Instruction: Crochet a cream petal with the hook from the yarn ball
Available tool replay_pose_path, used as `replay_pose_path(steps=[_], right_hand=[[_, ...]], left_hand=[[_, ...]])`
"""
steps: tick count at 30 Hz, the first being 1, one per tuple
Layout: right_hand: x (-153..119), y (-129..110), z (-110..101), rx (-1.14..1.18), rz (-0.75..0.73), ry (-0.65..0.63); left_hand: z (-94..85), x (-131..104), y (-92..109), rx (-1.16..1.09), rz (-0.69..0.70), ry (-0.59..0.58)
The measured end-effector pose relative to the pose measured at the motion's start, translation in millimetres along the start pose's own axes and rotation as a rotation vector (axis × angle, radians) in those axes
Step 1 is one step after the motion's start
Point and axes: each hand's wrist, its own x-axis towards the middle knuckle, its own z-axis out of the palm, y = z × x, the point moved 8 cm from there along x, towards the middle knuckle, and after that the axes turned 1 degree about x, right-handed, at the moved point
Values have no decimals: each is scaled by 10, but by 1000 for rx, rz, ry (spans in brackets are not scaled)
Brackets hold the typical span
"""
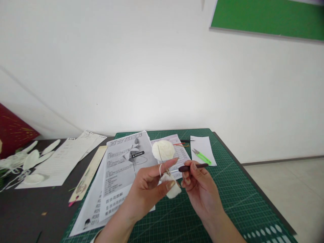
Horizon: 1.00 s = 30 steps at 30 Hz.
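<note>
Left hand pinches white yarn piece, likely light, squashy, best held near worked edge; right hand closed round crochet hook handle, tip hard to make out.

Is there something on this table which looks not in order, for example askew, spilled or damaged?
Nothing looks spilled or damaged. Only slightly untidy: the printed sheets overlap askew, and a tan scrap lies loose on the black tabletop, lower left.
</note>
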Motion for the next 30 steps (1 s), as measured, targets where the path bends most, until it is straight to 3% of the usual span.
replay_pose_path(steps=[4, 10, 17, 22, 26, 30], right_hand=[[-24, -23, 39, -64, -73, -9], [-40, -46, -15, -190, -216, 57], [-15, 85, 8, -251, -218, 76], [-47, 192, -48, -292, -249, 102], [-114, 96, -143, -514, -461, 169], [-182, -69, -108, -807, -685, 164]], left_hand=[[8, 21, -104, -73, -91, 0], [-35, 54, -106, -62, -100, 119], [-131, 78, -174, -121, -49, 260], [-84, 71, -261, -180, -66, 266], [-105, 53, -325, -301, -73, 343], [-110, 49, -355, -414, -117, 367]])
